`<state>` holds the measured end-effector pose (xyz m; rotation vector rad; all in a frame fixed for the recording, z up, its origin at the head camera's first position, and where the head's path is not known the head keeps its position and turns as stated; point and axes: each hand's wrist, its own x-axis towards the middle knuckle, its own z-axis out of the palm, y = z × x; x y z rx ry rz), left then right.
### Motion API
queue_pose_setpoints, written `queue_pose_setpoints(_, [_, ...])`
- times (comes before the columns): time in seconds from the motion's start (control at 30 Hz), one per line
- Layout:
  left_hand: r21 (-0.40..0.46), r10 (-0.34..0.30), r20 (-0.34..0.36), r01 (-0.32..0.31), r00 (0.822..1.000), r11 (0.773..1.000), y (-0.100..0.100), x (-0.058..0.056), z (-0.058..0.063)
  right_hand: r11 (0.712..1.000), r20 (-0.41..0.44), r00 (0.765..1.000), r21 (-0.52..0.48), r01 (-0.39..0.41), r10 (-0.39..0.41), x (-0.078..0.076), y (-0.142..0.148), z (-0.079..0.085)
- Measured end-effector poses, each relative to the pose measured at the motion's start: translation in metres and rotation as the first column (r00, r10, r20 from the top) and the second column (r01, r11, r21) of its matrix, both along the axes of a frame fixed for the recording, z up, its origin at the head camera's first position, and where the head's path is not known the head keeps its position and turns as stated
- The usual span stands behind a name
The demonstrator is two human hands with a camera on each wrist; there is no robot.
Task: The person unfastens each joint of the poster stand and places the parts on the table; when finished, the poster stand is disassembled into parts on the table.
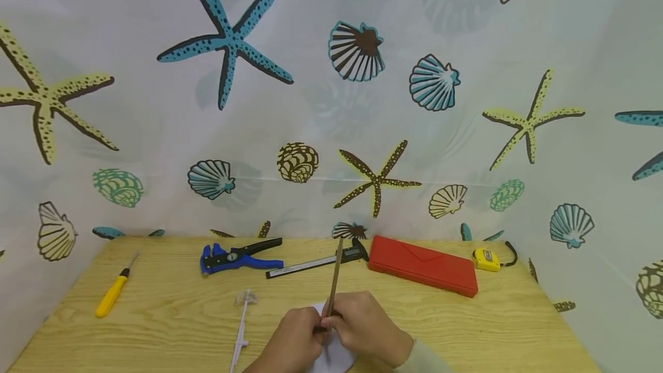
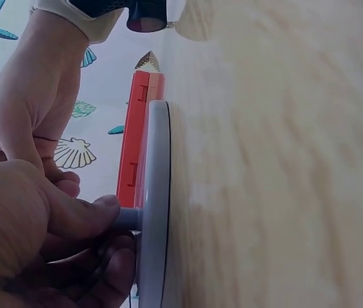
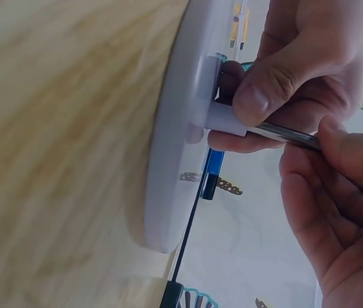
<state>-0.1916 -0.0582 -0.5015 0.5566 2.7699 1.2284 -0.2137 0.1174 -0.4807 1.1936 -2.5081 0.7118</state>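
A white round base stands flat on the wooden table, with a short upright socket at its middle. My left hand pinches that socket between thumb and fingers. A thin metal rod rises from the socket, its lower end at the socket's mouth. Just above, my right hand pinches the rod between thumb and fingertips. In the left wrist view the base shows edge-on, with the left thumb on its socket. Both hands partly hide the base in the head view.
Left of the hands lie a thin white plastic part and a small clear bag. A yellow screwdriver lies farther left. Along the back are blue wire strippers, a caliper, a red case and a yellow tape measure.
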Motion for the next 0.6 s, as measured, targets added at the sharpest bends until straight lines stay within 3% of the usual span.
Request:
queue_pose_setpoints(0.1, [0.009,-0.019,-0.013,0.019,1.000,1.000,0.0005,-0.0005,-0.0010,1.000,0.029,1.000,-0.017,-0.002,0.003,-0.0005,0.0018,-0.0008])
queue_pose_setpoints(0.33, [0.018,-0.015,-0.044,0.016,0.999,1.000,-0.0009,-0.0031,-0.0016,1.000,-0.032,0.999,-0.014,-0.021,0.021,-0.0018,0.0019,0.0021])
queue_pose_setpoints(0.6, [0.024,-0.039,-0.026,0.040,0.999,0.999,-0.0017,-0.0040,-0.0038,1.000,0.019,1.000,-0.018,-0.014,0.015,-0.0006,0.0022,0.0016])
